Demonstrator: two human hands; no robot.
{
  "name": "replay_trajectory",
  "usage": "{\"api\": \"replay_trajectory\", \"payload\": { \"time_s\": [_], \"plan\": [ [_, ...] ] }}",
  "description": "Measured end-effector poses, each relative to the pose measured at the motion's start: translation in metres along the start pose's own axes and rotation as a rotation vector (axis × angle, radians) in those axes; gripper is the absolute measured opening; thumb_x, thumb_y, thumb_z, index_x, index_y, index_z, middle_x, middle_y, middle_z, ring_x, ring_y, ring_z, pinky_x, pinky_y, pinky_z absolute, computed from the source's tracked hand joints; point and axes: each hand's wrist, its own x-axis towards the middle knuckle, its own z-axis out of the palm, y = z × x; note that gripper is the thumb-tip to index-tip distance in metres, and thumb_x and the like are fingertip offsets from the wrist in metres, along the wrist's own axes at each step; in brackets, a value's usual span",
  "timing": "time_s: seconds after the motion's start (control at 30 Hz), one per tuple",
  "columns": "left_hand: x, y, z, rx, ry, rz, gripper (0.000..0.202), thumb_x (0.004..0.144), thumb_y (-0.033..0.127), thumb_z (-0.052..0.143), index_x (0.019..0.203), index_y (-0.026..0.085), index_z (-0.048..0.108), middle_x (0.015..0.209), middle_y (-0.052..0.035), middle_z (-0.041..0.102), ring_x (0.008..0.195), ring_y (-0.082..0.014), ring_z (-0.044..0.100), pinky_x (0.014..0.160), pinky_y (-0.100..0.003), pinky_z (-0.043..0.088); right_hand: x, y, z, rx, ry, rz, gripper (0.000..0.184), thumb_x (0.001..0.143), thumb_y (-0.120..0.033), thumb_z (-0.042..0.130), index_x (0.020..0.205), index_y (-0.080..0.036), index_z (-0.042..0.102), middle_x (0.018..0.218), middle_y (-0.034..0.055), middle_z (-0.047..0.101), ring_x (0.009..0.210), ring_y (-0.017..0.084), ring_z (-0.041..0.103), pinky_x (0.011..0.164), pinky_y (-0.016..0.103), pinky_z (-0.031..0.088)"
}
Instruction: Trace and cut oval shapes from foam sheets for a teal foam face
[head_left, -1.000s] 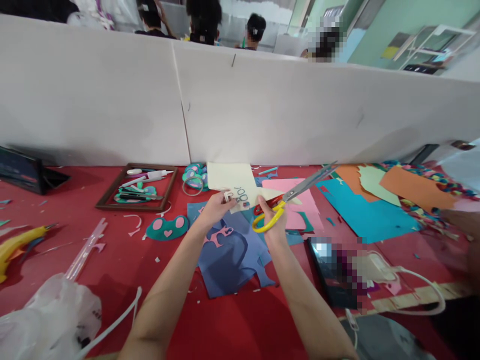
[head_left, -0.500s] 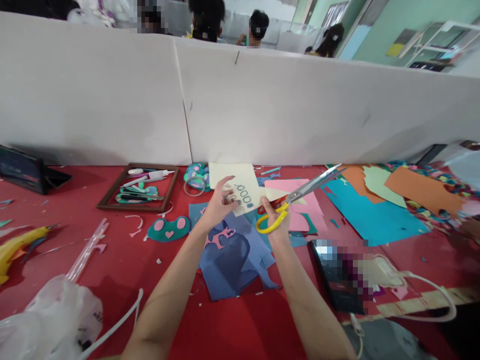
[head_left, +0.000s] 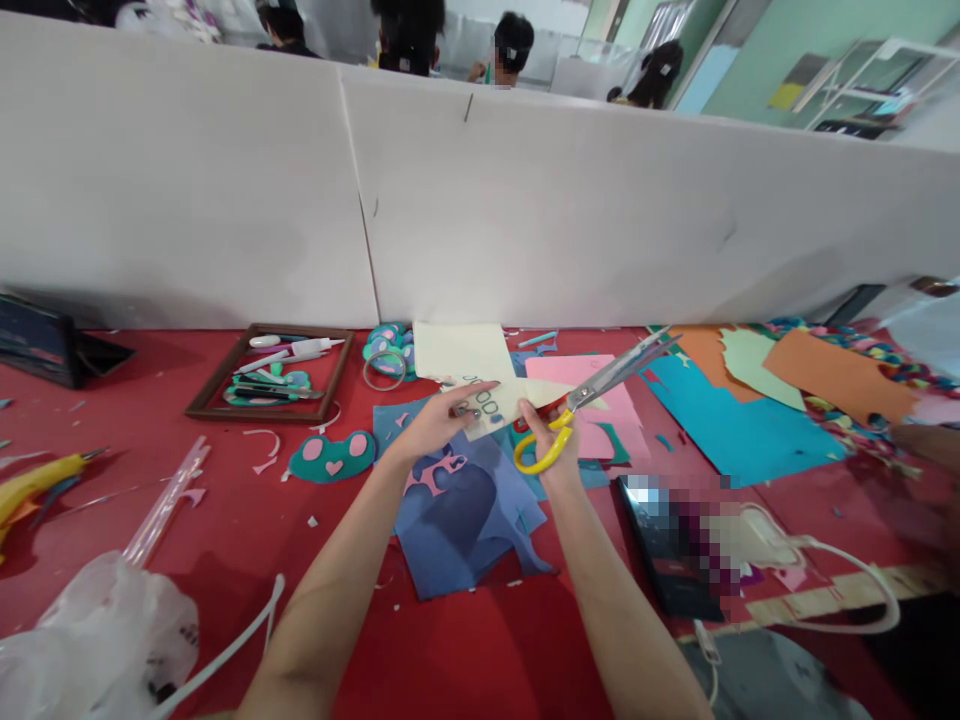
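My left hand pinches the near edge of a pale cream sheet that bears a row of small drawn ovals. My right hand grips scissors with a yellow and a red handle loop; the steel blades point up to the right and lie against the sheet's right side. Both hands hover over a blue cut-out sheet lying on the red table.
A brown frame holding pens and cutters lies at left, a teal mask shape beside it. Coloured sheets spread at right. A phone with a white cable sits near right. A plastic bag is at bottom left. A white partition stands behind.
My left hand shifted its grip on the cream sheet, with the fingers lifting and then closing lower along its edge. The scissors stayed almost in place.
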Motion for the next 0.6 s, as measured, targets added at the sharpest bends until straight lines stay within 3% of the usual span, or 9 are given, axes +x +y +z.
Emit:
{"api": "replay_trajectory", "payload": {
  "time_s": [0.17,0.3,0.4,0.53,0.6],
  "plan": [
    [-0.001,0.001,0.002,-0.060,-0.004,-0.068,0.057,0.071,0.012,0.056,0.127,0.023,0.061,0.124,-0.0054,0.067,0.105,-0.0216,0.063,0.091,-0.033,0.049,-0.001,-0.002,-0.001,0.005,0.016,0.014,0.035,0.061,-0.042,0.075,0.084,-0.019,0.062,0.085,0.0047,0.072,0.082,0.021,0.068,0.080,0.037,0.053],
    [-0.001,-0.001,0.006,-0.075,-0.012,-0.084,0.058,0.072,0.014,0.057,0.129,0.023,0.059,0.129,-0.0059,0.064,0.109,-0.0222,0.061,0.089,-0.031,0.049,0.000,-0.009,0.001,-0.005,0.043,0.025,0.036,0.059,-0.043,0.076,0.082,-0.020,0.060,0.083,0.0035,0.071,0.079,0.021,0.068,0.077,0.035,0.053],
    [0.000,-0.003,0.006,-0.068,0.004,-0.074,0.058,0.074,0.017,0.056,0.132,0.023,0.057,0.126,-0.0061,0.066,0.110,-0.0216,0.061,0.090,-0.030,0.049,-0.005,-0.017,-0.002,-0.044,0.039,0.027,0.033,0.062,-0.047,0.074,0.073,-0.021,0.055,0.067,-0.0008,0.065,0.065,0.016,0.063,0.064,0.030,0.051],
    [0.001,-0.004,0.004,-0.034,0.022,-0.068,0.058,0.076,0.016,0.053,0.133,0.022,0.056,0.120,-0.0051,0.069,0.108,-0.0203,0.063,0.096,-0.032,0.047,-0.026,-0.022,-0.017,-0.082,-0.061,0.098,0.042,0.076,-0.058,0.059,0.059,-0.023,0.045,0.043,-0.0072,0.042,0.041,0.011,0.043,0.045,0.026,0.038],
    [0.002,-0.004,0.004,-0.012,0.024,-0.056,0.057,0.077,0.015,0.052,0.134,0.023,0.055,0.127,-0.0047,0.066,0.117,-0.0208,0.059,0.102,-0.033,0.043,-0.041,-0.019,-0.028,-0.109,-0.163,0.128,0.044,0.076,-0.060,0.060,0.058,-0.023,0.045,0.043,-0.0065,0.041,0.041,0.011,0.041,0.045,0.026,0.036]
  ]
}}
